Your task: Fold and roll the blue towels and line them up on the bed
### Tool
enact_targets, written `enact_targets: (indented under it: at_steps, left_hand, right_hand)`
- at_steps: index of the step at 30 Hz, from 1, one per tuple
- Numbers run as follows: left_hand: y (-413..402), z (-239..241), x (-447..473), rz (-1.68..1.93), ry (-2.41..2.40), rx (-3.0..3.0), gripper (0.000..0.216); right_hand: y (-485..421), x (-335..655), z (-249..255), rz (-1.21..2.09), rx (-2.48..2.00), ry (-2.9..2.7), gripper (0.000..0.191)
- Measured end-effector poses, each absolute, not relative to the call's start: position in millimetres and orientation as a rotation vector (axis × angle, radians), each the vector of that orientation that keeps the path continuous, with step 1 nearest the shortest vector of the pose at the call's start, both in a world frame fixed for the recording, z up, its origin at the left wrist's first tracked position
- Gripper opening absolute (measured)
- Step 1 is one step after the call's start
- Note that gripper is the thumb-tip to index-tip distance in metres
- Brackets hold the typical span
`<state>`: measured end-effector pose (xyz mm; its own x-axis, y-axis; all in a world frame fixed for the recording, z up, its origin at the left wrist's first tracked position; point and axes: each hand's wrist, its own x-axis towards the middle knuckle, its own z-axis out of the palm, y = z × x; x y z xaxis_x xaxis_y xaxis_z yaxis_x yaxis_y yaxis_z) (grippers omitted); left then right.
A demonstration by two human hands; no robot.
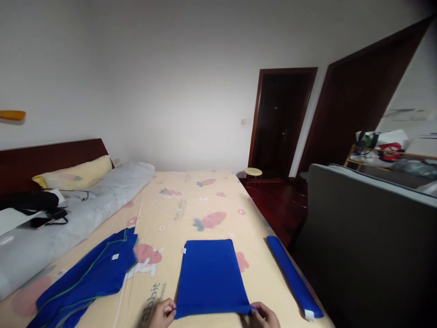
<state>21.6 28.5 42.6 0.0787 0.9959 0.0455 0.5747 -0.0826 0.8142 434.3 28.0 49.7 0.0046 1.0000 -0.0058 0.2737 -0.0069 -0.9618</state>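
Observation:
A blue garment (211, 278), folded into a flat rectangle, lies on the bed in front of me, a small white tag at its far left edge. My left hand (164, 313) pinches its near left corner. At the near right corner, my right hand (263, 315) grips the cloth between thumb and fingers. To the left, a second blue garment (88, 273) with green piping is spread out loosely. Along the bed's right edge lies a long, narrow blue roll (293, 278) of cloth with a white tag at its near end.
The bed sheet (184, 218) has a carrot and rabbit print. A grey rolled quilt (112, 205), a yellow pillow (77, 175) and a phone (43, 222) are on the left. A dark panel (368, 246) stands right of the bed; a round stool (253, 171) is beyond.

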Motion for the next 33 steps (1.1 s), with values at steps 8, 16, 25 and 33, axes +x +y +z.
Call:
enact_targets:
  at_steps: [8, 16, 25, 33]
  left_hand:
    - [29, 37, 44, 0.688, 1.933, 1.892, 0.018]
    - [25, 5, 46, 0.672, 2.153, 2.166, 0.033]
    - [15, 16, 65, 0.444, 2.264, 2.158, 0.028]
    - [24, 22, 148, 0.193, 1.926, 2.168, 0.049]
  right_hand:
    - [37, 419, 15, 0.638, -1.684, -1.594, 0.031]
    - [40, 424, -38, 0.032, -1.675, -1.789, 0.02]
    - [30, 408, -26, -0.142, -1.777, -1.841, 0.016]
    - [35, 314, -7, 0.041, -1.555, -2.111, 0.021]
